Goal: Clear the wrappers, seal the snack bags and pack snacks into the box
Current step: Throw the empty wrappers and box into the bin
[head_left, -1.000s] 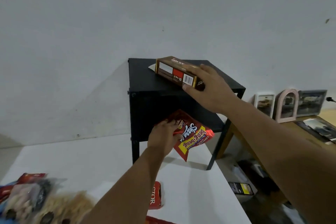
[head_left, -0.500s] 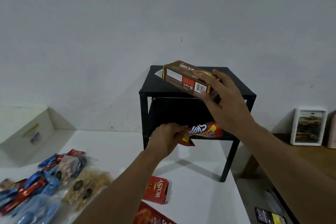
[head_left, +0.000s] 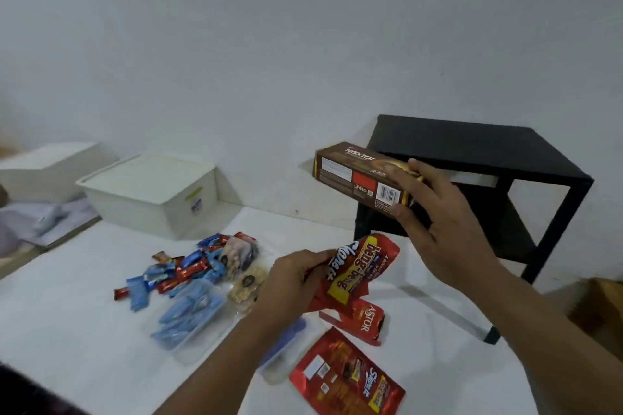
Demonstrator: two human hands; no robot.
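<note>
Both hands were full and nothing looked packed. The right hand [head_left: 441, 226] had its fingers clamped round the end of a brown carton [head_left: 357, 175], held in the air in front of the black stand [head_left: 472, 148] at far right. The left hand [head_left: 293, 283] pinched a red pouch [head_left: 354, 269] by one edge, fingers closed on it, just above the table [head_left: 67, 313]. Whether that pouch was sealed could not be told.

The white box [head_left: 151, 192] sat at the far left by the wall with its lid on — so, by my reading, packing had not begun. A heap of small blue and red sweets [head_left: 182, 271] lay loose in the middle, touching a clear bag [head_left: 192, 313] of blue ones. Near the hands lay a torn red pack [head_left: 365, 322] and a flat red bag [head_left: 347, 377], neither cleared.

Left to do, as I judged it — open the box, seal the bags, bin the wrappers and load everything.
</note>
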